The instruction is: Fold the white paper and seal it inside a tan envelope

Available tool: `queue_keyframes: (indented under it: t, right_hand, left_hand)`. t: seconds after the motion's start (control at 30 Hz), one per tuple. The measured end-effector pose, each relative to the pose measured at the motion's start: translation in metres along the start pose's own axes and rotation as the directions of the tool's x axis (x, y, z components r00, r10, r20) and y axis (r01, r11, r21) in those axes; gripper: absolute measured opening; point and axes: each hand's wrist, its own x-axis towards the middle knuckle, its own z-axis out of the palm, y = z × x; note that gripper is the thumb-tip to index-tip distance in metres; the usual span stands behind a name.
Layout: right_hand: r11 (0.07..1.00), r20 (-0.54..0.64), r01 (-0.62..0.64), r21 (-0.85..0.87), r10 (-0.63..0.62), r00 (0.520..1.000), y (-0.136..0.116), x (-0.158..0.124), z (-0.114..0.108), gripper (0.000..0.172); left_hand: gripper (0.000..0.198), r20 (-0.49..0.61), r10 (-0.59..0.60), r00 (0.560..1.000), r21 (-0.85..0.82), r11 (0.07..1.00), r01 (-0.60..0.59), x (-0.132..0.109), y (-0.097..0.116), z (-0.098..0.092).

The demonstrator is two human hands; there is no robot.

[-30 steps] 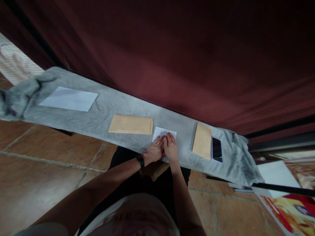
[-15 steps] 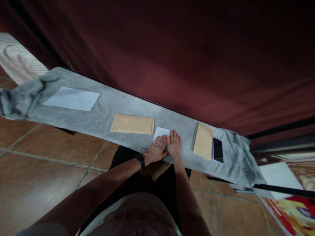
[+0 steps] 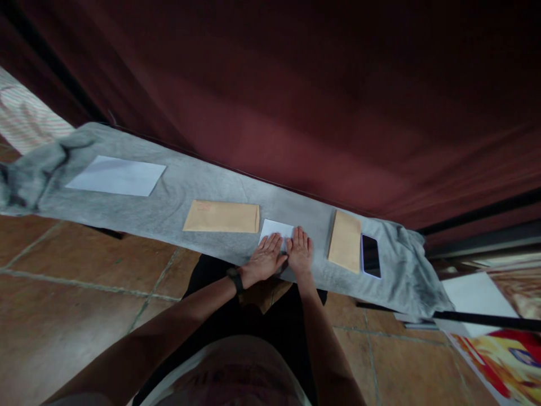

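Hands (image 3: 265,260) flat on white paper (image 3: 271,226); plush cloth (image 3: 228,176) beneath.

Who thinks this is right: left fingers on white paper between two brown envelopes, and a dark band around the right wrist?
Wrong: the head view shows the dark band around the left wrist. The rest stands: left fingers on white paper.

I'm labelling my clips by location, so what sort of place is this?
Probably an indoor room, perhaps in a home, though I can't be sure: there's a gray cloth spread as a work surface, dark red fabric beyond it, and a tiled floor below.
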Motion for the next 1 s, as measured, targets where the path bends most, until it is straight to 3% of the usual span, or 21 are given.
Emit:
queue_keyframes:
  t: [0.27, 0.43, 0.7, 1.0]
  right_hand:
    - [1.000, -0.008, -0.009, 0.018, 0.009, 1.000, -0.002, 0.000, -0.003, 0.056]
    - [0.999, -0.004, -0.025, 0.030, 0.025, 1.000, -0.002, 0.000, -0.003, 0.055]
    - [0.999, -0.047, -0.011, 0.032, 0.013, 0.999, -0.002, 0.001, -0.003, 0.054]
    - [0.998, -0.038, -0.056, 0.043, 0.057, 0.998, -0.004, -0.001, -0.009, 0.052]
  left_hand:
    - [0.061, -0.042, -0.069, 0.997, -0.011, 0.998, 0.069, 0.038, -0.010, 0.012]
    - [0.063, -0.082, -0.130, 0.988, -0.007, 0.991, 0.130, 0.048, -0.013, 0.016]
    - [0.065, -0.101, -0.187, 0.977, 0.050, 0.980, 0.193, 0.035, -0.016, 0.010]
    - [0.064, -0.162, -0.126, 0.979, 0.049, 0.989, 0.136, 0.004, -0.016, 0.005]
